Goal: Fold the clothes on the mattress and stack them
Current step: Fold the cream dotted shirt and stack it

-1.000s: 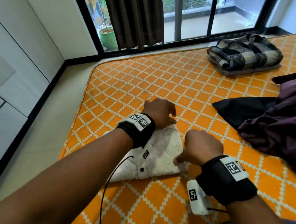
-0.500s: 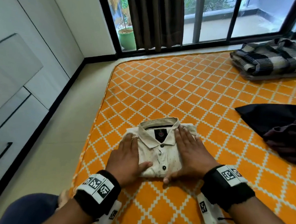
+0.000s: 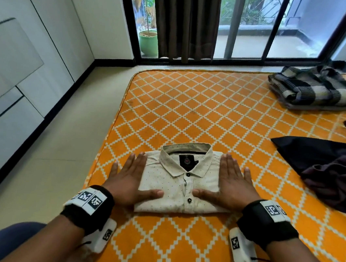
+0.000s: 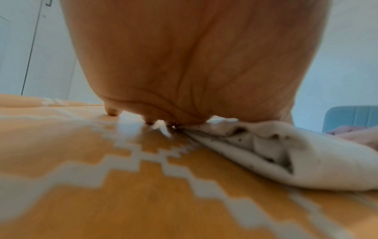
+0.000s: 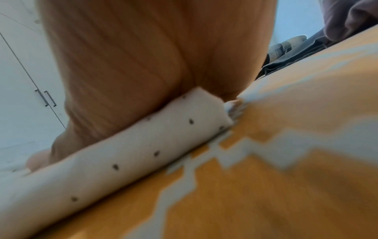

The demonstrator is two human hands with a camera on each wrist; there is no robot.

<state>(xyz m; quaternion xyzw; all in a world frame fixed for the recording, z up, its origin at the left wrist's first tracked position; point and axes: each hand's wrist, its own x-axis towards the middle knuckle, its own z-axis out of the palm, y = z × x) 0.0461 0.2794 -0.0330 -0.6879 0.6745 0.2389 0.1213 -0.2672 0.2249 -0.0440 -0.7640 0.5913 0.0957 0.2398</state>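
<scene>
A folded cream dotted shirt [image 3: 180, 186] lies collar up near the front left corner of the orange patterned mattress [image 3: 191, 111]. My left hand [image 3: 130, 176] lies flat with straight fingers along the shirt's left side, thumb on the cloth. My right hand [image 3: 231, 184] presses flat on its right side, thumb pointing inward. In the left wrist view the palm [image 4: 184, 64] meets the shirt's folded edge [image 4: 266, 153]. In the right wrist view the palm [image 5: 132, 64] bears on the dotted fold [image 5: 122, 161].
A folded plaid garment [image 3: 313, 87] sits at the far right of the mattress. A loose pile of black and purple clothes [image 3: 332, 173] lies at the right. The floor [image 3: 49, 150] and white cabinets [image 3: 15, 73] are left; a window [image 3: 241, 25] stands beyond.
The shirt went from back side up under curled hands to collar up; both hands now lie flat at its sides, spread further apart than half a second ago.
</scene>
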